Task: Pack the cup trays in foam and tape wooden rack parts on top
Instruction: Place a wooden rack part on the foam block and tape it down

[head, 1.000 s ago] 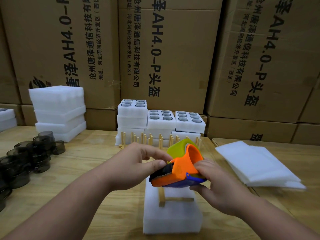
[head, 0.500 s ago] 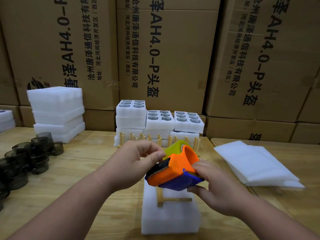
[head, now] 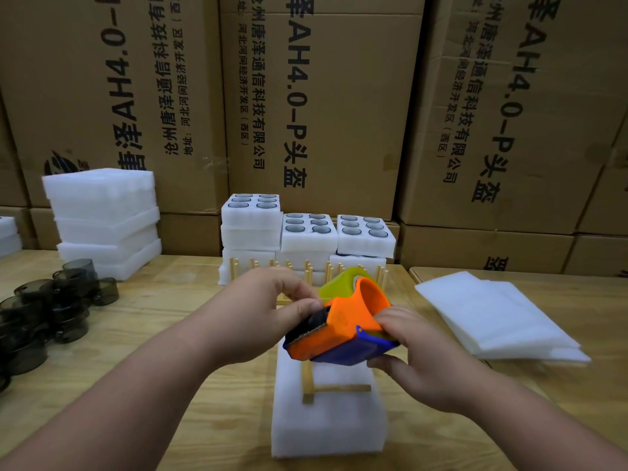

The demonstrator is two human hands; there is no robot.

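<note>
An orange, blue and green tape dispenser (head: 339, 329) hovers above a white foam-wrapped pack (head: 326, 423) at the table's near middle. My right hand (head: 414, 355) grips the dispenser's rear end. My left hand (head: 268, 307) pinches at the toothed blade end, thumb and fingers curled there; the tape itself is too faint to see. A wooden rack part (head: 326, 389), shaped like a T, lies on top of the pack, partly hidden by the dispenser.
Foam trays holding cups (head: 307, 229) are stacked at the back middle, with wooden racks (head: 306, 270) in front. Dark cups (head: 44, 307) crowd the left. A stack of foam blocks (head: 102, 222) stands back left. Foam sheets (head: 492, 314) lie at the right. Cardboard boxes (head: 323, 96) wall the back.
The dispenser's blade end has dipped slightly toward the pack. My left fingers have closed in tighter on the blade end. The right hand keeps its grip.
</note>
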